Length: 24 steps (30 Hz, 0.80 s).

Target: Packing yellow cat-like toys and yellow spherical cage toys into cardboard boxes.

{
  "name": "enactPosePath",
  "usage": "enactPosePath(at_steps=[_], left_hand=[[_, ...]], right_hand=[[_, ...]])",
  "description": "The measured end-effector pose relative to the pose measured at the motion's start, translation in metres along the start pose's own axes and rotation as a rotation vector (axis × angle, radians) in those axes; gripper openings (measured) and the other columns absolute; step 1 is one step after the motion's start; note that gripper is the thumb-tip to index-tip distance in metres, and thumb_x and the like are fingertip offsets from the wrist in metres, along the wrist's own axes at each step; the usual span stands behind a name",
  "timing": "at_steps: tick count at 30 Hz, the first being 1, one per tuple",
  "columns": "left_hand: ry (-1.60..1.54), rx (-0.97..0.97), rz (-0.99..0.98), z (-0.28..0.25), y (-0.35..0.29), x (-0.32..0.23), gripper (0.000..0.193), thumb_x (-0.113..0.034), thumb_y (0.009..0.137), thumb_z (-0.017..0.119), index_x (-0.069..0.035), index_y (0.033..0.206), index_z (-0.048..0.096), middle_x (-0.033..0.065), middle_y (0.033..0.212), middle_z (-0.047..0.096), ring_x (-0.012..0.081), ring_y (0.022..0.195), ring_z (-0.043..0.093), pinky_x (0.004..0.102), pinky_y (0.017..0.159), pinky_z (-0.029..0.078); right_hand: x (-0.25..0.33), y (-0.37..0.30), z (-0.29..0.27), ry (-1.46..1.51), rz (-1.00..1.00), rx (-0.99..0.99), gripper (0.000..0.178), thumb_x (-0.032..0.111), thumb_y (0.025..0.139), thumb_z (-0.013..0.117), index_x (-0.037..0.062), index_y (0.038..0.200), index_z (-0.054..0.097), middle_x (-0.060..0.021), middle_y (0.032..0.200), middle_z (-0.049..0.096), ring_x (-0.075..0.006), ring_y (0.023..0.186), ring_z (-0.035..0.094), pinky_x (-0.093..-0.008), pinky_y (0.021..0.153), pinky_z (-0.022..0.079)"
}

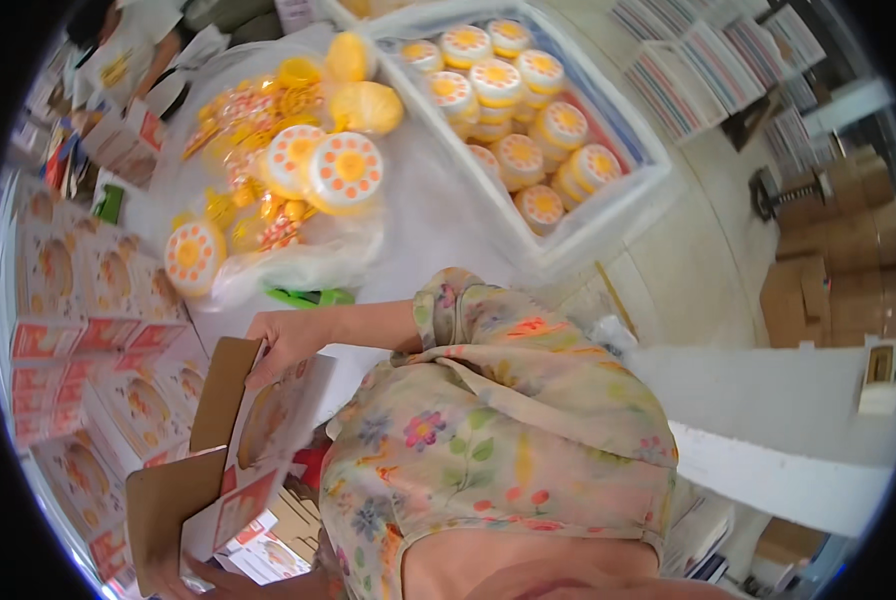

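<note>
An opened printed carton (273,415) with brown inner flaps is tilted between my two hands at the lower left. My right hand (286,345) reaches across my body, its fingers closed over the carton's upper edge. Low in the picture, my left hand (193,578) grips the carton's lower flap, partly hidden. Just beyond my right forearm lies a green-handled tool (311,297), its kind unclear. Farther off, round white-and-yellow toy cakes (345,172) with orange dots sit beside a clear plastic bag of small yellow and red pieces (258,130).
Printed cartons (53,280) are stacked along the left. A white foam bin (568,235) holding several toy cakes stands beyond the table (438,240). Another person (133,45) works at the upper left. Brown cardboard boxes (848,250) and striped stacks (673,85) lie to the right.
</note>
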<state>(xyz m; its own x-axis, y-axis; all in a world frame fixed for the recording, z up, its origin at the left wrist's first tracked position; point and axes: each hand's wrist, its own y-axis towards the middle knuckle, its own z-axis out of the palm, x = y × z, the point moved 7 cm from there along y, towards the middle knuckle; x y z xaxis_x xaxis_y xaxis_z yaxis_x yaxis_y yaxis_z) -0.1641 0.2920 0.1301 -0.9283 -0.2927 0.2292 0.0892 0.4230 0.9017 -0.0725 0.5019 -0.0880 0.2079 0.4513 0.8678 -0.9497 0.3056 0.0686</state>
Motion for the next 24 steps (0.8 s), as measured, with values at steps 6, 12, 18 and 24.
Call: enactPosePath(at_steps=[6,12,18,24], left_hand=[[-0.124,0.396,-0.677,0.101,-0.103,0.078,0.048,-0.031,0.098,0.039,0.008,0.126,0.041,0.0209,0.124,0.049,0.0309,0.112,0.052,0.0383,0.094,0.047],[-0.888,-0.139,-1.200,0.065,-0.142,0.056,0.044,-0.033,0.098,0.037,0.002,0.124,0.042,0.0164,0.127,0.046,0.0274,0.115,0.050,0.0380,0.092,0.048],[-1.017,0.253,-1.106,-0.057,-0.206,-0.078,0.044,-0.032,0.098,0.037,0.000,0.127,0.043,0.0155,0.124,0.049,0.0244,0.111,0.052,0.0349,0.088,0.046],[-0.725,0.544,-1.254,0.140,-0.235,0.054,0.044,-0.031,0.098,0.037,-0.001,0.129,0.044,0.0147,0.121,0.052,0.0213,0.106,0.055,0.0318,0.085,0.045]], right_hand=[[-0.006,-0.003,-0.009,-0.057,-0.294,-0.104,0.023,0.013,0.084,0.065,0.0034,0.105,0.066,-0.0017,0.086,0.067,-0.0060,0.076,0.057,-0.0225,0.069,0.047],[-0.013,0.013,-0.002,-0.212,-0.349,-0.154,0.042,0.016,0.087,0.060,0.0088,0.128,0.052,-0.0092,0.109,0.062,-0.0138,0.098,0.056,-0.0280,0.086,0.044],[-0.042,0.040,0.010,-0.481,-0.361,-0.284,0.081,0.032,0.087,0.058,0.0086,0.147,0.009,-0.0110,0.153,0.008,-0.0237,0.141,0.005,-0.0364,0.112,0.007],[-0.064,0.022,0.007,-0.630,-0.375,-0.245,0.065,0.007,0.090,0.049,0.0061,0.145,0.016,-0.0097,0.152,0.015,-0.0201,0.139,0.016,-0.0338,0.112,0.014]])
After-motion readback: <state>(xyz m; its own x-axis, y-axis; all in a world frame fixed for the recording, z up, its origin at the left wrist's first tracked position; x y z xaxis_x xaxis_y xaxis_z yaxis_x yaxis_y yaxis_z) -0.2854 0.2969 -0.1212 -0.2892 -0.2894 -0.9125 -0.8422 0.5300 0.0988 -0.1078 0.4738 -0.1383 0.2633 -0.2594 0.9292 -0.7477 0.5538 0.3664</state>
